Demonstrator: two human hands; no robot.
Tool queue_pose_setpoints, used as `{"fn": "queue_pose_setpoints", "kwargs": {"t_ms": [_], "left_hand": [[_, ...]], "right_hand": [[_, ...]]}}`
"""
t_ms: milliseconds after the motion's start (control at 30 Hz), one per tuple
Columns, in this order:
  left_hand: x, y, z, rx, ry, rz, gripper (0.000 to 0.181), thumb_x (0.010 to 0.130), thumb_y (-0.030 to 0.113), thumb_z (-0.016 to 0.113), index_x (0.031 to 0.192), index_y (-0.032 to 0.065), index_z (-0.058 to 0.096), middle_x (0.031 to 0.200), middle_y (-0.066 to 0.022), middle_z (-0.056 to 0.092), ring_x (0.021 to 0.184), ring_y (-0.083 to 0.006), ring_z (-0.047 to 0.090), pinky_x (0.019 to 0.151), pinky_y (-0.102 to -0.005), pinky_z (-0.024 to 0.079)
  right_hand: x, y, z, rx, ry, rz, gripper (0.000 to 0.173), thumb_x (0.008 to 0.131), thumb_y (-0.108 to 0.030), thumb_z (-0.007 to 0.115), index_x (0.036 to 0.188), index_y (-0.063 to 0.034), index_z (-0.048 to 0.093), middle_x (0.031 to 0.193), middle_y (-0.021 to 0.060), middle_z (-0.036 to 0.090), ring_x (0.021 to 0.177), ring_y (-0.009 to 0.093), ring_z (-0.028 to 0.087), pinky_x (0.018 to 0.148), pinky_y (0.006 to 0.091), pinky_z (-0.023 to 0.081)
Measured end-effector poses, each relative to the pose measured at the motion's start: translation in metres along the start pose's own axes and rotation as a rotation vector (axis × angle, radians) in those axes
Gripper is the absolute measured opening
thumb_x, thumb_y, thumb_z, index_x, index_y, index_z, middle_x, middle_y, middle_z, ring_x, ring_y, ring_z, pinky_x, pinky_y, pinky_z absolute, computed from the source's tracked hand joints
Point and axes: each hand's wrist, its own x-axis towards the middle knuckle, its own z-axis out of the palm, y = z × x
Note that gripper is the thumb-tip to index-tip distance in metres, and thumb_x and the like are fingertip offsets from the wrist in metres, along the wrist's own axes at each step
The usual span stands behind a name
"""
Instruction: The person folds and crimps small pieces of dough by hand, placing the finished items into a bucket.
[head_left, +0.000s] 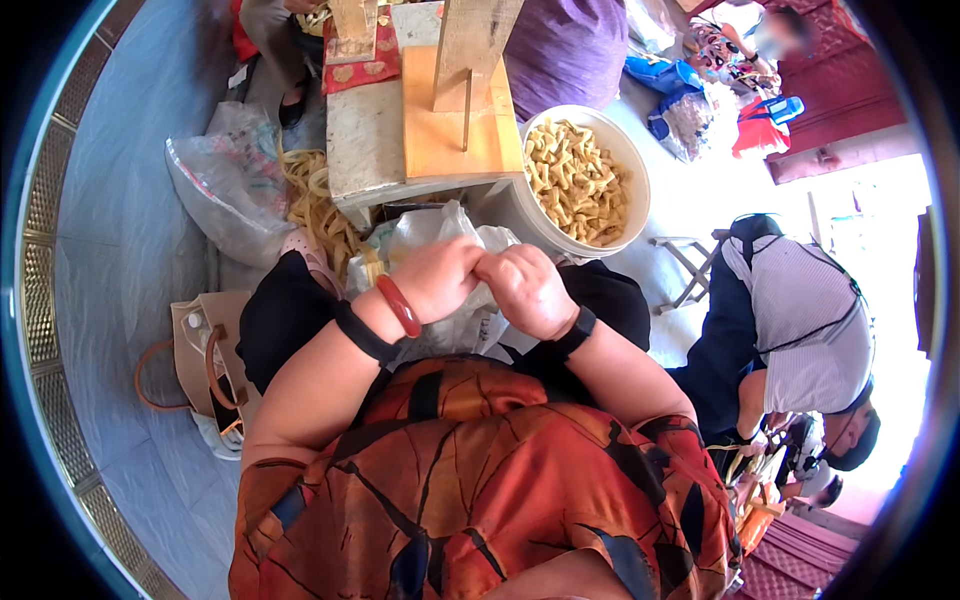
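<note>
My left hand, with a red-brown bangle at the wrist, meets my right hand above my lap. Their fingertips touch with the fingers curled inward. Anything pinched between them is hidden by the knuckles. Under both hands a translucent plastic bag is spread across my lap. Pale yellow flat strips lie in a loose heap left of the bench, beyond my left hand. Past my right hand stands a white bucket holding many small folded yellowish pieces.
A low bench carries a wooden stand with an upright board and thin peg. A plastic sack and beige handbag lie left. At right are a folding stool and a bent-over person; others sit farther off.
</note>
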Motion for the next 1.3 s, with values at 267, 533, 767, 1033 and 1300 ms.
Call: {"fn": "queue_pose_setpoints", "kwargs": {"t_ms": [267, 533, 767, 1033, 1300], "left_hand": [[0.006, 0.006, 0.001, -1.048, -0.034, -0.240, 0.022, 0.091, 0.001, 0.054, 0.112, 0.0062, 0.049, 0.081, -0.0063, 0.058, 0.074, -0.0153, 0.060, 0.067, -0.0286, 0.048], [0.008, 0.009, 0.003, -0.005, 0.337, 0.134, 0.022, 0.080, 0.004, 0.063, 0.101, 0.0062, 0.057, 0.084, -0.0117, 0.064, 0.079, -0.0326, 0.063, 0.067, -0.0424, 0.049], [0.005, -0.023, 0.037, -1.000, 0.277, -0.393, 0.016, 0.089, 0.006, 0.064, 0.104, 0.0033, 0.061, 0.095, -0.0025, 0.067, 0.093, -0.0161, 0.063, 0.080, -0.0272, 0.048], [0.006, -0.008, 0.012, -1.398, 0.162, -0.355, 0.024, 0.093, 0.012, 0.062, 0.114, -0.0005, 0.058, 0.110, -0.0032, 0.062, 0.105, -0.0100, 0.056, 0.096, -0.0248, 0.042], [0.006, -0.002, 0.009, -1.486, 0.176, -0.270, 0.019, 0.093, 0.007, 0.060, 0.111, -0.0006, 0.060, 0.122, -0.0046, 0.056, 0.106, -0.0111, 0.054, 0.096, -0.0275, 0.043]], "right_hand": [[-0.004, 0.011, 0.003, 1.089, 0.224, 0.842, 0.006, 0.095, -0.010, 0.057, 0.096, -0.0045, 0.058, 0.080, 0.0029, 0.062, 0.062, 0.008, 0.052, 0.056, 0.0215, 0.041], [0.000, 0.011, -0.013, 1.247, 0.048, 0.887, 0.024, 0.089, 0.003, 0.050, 0.112, -0.0019, 0.053, 0.092, 0.0036, 0.061, 0.074, 0.007, 0.053, 0.064, 0.0212, 0.043], [0.018, -0.008, -0.003, 0.012, 0.217, 0.317, 0.032, 0.071, 0.012, 0.056, 0.099, -0.0023, 0.054, 0.084, 0.0137, 0.056, 0.075, 0.031, 0.058, 0.065, 0.0356, 0.048], [0.011, 0.002, -0.044, 0.152, 0.342, 0.239, 0.022, 0.071, 0.013, 0.058, 0.084, -0.0044, 0.062, 0.086, 0.0094, 0.061, 0.082, 0.025, 0.061, 0.073, 0.0328, 0.049], [0.019, -0.012, -0.024, 0.008, 0.037, 0.338, 0.022, 0.078, -0.002, 0.067, 0.099, -0.0028, 0.062, 0.084, 0.0081, 0.060, 0.075, 0.027, 0.060, 0.069, 0.0357, 0.049]]}}
